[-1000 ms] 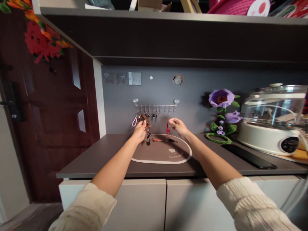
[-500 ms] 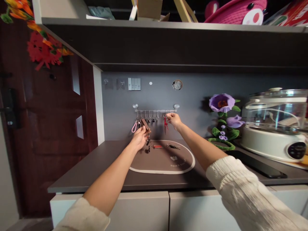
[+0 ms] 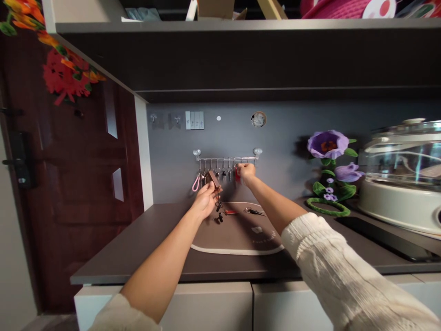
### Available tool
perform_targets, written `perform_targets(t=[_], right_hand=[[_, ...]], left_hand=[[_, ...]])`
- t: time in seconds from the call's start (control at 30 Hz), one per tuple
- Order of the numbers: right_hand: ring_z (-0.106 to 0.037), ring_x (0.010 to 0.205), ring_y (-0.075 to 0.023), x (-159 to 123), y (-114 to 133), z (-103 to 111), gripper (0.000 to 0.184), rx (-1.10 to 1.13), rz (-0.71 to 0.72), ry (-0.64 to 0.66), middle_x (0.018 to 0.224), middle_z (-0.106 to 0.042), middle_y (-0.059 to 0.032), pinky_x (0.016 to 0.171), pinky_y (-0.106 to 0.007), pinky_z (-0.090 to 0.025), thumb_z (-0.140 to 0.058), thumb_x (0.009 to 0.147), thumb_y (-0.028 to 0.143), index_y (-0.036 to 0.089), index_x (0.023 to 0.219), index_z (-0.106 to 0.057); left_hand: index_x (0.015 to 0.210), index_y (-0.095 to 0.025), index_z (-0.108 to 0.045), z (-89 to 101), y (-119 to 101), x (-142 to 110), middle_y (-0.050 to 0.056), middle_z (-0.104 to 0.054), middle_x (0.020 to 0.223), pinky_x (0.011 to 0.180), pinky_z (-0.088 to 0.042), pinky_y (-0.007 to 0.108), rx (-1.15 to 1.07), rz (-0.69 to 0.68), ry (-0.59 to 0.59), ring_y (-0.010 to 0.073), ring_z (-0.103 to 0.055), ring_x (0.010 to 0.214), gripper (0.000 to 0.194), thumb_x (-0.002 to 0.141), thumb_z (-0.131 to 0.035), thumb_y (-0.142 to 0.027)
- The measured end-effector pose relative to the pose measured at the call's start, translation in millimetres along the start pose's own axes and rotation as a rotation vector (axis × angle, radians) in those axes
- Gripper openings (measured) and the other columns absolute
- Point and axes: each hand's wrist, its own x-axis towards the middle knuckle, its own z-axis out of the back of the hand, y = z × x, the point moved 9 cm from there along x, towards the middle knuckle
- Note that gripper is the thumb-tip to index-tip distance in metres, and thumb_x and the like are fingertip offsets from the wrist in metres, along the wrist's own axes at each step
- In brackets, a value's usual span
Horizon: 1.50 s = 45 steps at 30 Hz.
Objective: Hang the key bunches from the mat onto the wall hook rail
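My right hand (image 3: pixel 245 172) is raised to the metal hook rail (image 3: pixel 225 158) on the grey wall, fingers pinched on a red keychain (image 3: pixel 236 174) at one of the hooks. My left hand (image 3: pixel 207 201) is closed on a brown leather key fob (image 3: pixel 214 179) with dark keys dangling below it, just over the back edge of the oval mat (image 3: pixel 237 230). A pink loop keychain (image 3: pixel 196 183) and several other keys hang from the rail between my hands.
A red key (image 3: pixel 230 212) and a dark key (image 3: pixel 254 211) lie on the mat. Purple knitted flowers (image 3: pixel 329 170) and a glass-lidded cooker (image 3: pixel 403 177) stand at the right. A dark wooden door (image 3: pixel 69 184) is at the left, a shelf overhead.
My right hand lifted the red keychain from above the mat up to the hook rail. My left hand stayed near the mat's back edge with the brown fob.
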Motion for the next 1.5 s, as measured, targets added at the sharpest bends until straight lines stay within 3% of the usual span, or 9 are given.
perform_targets(t=[0.1, 0.23, 0.37, 0.53, 1.0, 1.17, 1.5], right_hand=[[-0.048, 0.047, -0.0103, -2.0, -9.9, 6.3, 0.017, -0.024, -0.095, -0.147, 0.05, -0.054, -0.0009, 0.049, -0.022, -0.041, -0.055, 0.07, 0.03, 0.015, 0.065, -0.059], [-0.051, 0.049, -0.0111, -3.5, -15.4, 6.6, 0.017, -0.058, -0.122, -0.219, 0.053, -0.057, -0.003, 0.05, -0.022, -0.042, -0.053, 0.071, 0.028, 0.014, 0.065, -0.061], [-0.052, 0.049, -0.0126, -2.8, -20.5, 1.9, 0.021, -0.048, -0.088, -0.189, 0.047, -0.055, -0.0032, 0.051, -0.023, -0.042, -0.054, 0.071, 0.032, 0.013, 0.067, -0.063], [-0.05, 0.045, -0.011, -8.1, -32.7, 4.1, 0.021, -0.022, -0.159, -0.213, 0.046, -0.054, -0.001, 0.05, -0.023, -0.042, -0.056, 0.07, 0.032, 0.012, 0.068, -0.062], [-0.045, 0.04, -0.0065, -33.8, -28.1, 4.4, 0.01, 0.106, -0.209, -0.114, 0.046, -0.047, 0.0036, 0.044, -0.019, -0.04, -0.052, 0.072, 0.023, 0.017, 0.064, -0.053], [-0.048, 0.045, -0.0067, -60.4, -15.0, 0.3, 0.009, 0.17, -0.167, 0.006, 0.059, -0.053, 0.0013, 0.045, -0.02, -0.039, -0.055, 0.069, 0.025, 0.017, 0.07, -0.052], [-0.047, 0.054, -0.0068, -147.3, 12.1, -20.3, 0.024, 0.144, -0.061, 0.455, 0.069, -0.056, -0.0001, 0.052, -0.02, -0.043, -0.064, 0.064, 0.034, 0.016, 0.077, -0.056]], left_hand=[[0.08, -0.016, -0.054, -0.4, -1.0, 0.5, 0.001, -0.06, 0.073, 0.055, -0.038, 0.021, 0.004, -0.002, 0.004, 0.0098, -0.056, 0.065, 0.016, 0.074, -0.061, -0.029], [0.079, -0.016, -0.054, -0.2, -1.1, 0.9, 0.001, -0.059, 0.073, 0.056, -0.037, 0.021, -0.005, 0.007, 0.001, 0.0096, -0.056, 0.065, 0.015, 0.075, -0.06, -0.028], [0.081, -0.016, -0.054, -0.7, -1.7, 1.2, 0.001, -0.059, 0.074, 0.056, -0.037, 0.021, -0.025, 0.001, 0.008, 0.0094, -0.056, 0.065, 0.014, 0.075, -0.059, -0.028], [0.08, -0.016, -0.053, -1.0, -2.6, 1.4, 0.001, -0.059, 0.073, 0.056, -0.038, 0.021, -0.037, -0.003, 0.011, 0.0093, -0.056, 0.064, 0.011, 0.078, -0.057, -0.026], [0.077, -0.017, -0.052, -1.6, -7.9, 1.3, 0.0, -0.057, 0.071, 0.068, -0.043, 0.024, -0.053, -0.023, 0.005, 0.0083, -0.055, 0.065, 0.012, 0.078, -0.056, -0.029], [0.077, -0.017, -0.053, 0.2, -8.5, 2.8, 0.0, -0.057, 0.07, 0.073, -0.045, 0.025, -0.103, -0.02, 0.0, 0.0084, -0.056, 0.067, 0.01, 0.08, -0.053, -0.027], [0.076, -0.017, -0.053, 7.5, -16.8, 6.2, 0.0, -0.057, 0.071, 0.087, -0.044, 0.034, -0.172, -0.086, -0.026, 0.0103, -0.058, 0.077, 0.012, 0.081, -0.052, -0.028]])
